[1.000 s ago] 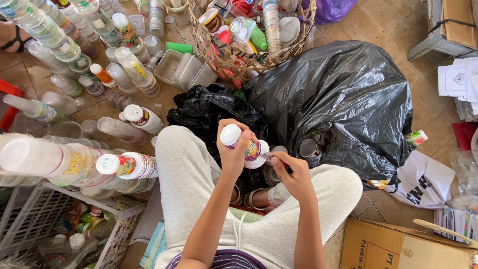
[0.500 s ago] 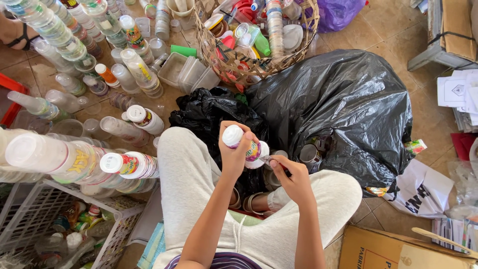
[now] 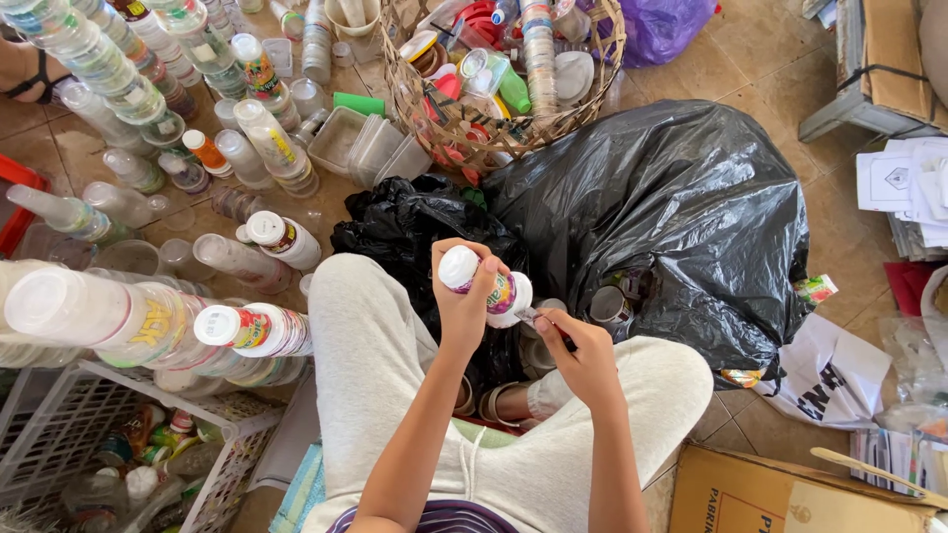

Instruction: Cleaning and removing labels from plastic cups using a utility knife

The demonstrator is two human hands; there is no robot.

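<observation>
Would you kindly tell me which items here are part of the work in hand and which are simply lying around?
In hand:
left hand holding small bottle
right hand with thin tool at it

Lying about:
black bag
wicker basket
stacked cups
white crate

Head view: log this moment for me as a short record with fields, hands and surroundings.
left hand: left hand grips a small bottle with a white cap and a colourful label, lying on its side
right hand: right hand holds a thin tool, its tip against the bottle's end; kind of tool cannot be told
posture: person seated on the floor, knees in light trousers
ahead: black bag, bulging
beyond: wicker basket filled with lids and containers
left side: stacked cups above a white crate
</observation>
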